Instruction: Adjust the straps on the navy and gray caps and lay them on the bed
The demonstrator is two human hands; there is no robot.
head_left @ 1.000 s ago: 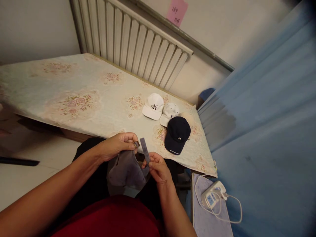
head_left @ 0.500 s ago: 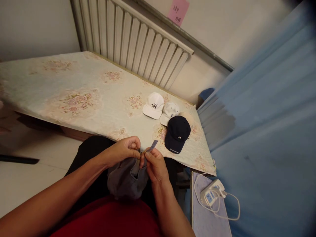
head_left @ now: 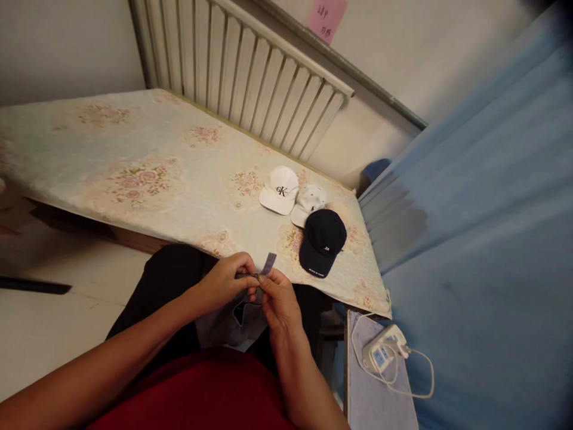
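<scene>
On my lap rests a dark grey cap, its back opening turned toward my hands. My left hand is closed, thumb and fingers pinching part of the cap's back strap. My right hand pinches the same strap beside it, and the loose end sticks up above the fingers. The two hands almost touch. Where the strap passes between the fingertips is hidden. Beyond my hands, a navy cap, a small white cap and a white cap with black letters sit on the bed.
The bed has a floral cover and stands against a radiator. A blue curtain hangs at the right. A power strip with a white cable lies on a small table at lower right.
My left hand has moved right and closed on the strap next to my right hand. The loose strap end has shifted slightly left and stands more upright.
</scene>
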